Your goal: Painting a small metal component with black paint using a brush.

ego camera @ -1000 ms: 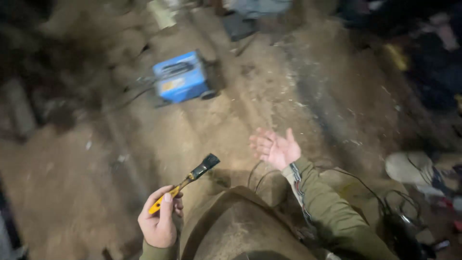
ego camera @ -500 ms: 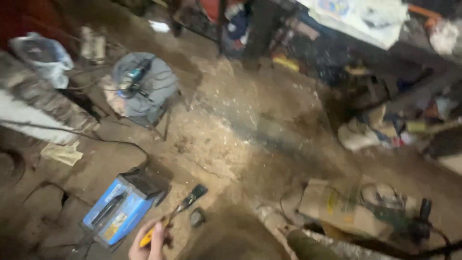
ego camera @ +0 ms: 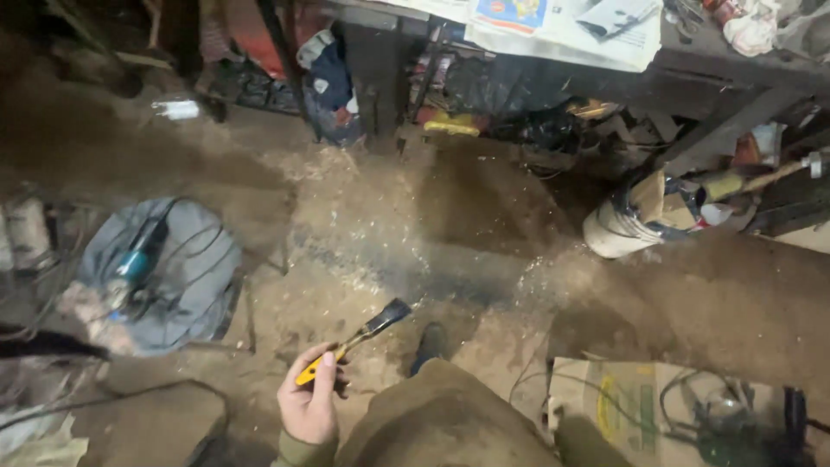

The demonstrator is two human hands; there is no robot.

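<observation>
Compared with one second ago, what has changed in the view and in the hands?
The right hand, then spread open above the floor, is out of view now. The view has swung from the blue box to the workbench, white bucket and grey bag. The left hand still grips the yellow-handled brush, pointing up-right.

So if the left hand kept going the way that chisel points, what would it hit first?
The left hand aims the chisel up and right over the dirt floor. Nothing stands in that line nearby; depth is unclear.
</observation>
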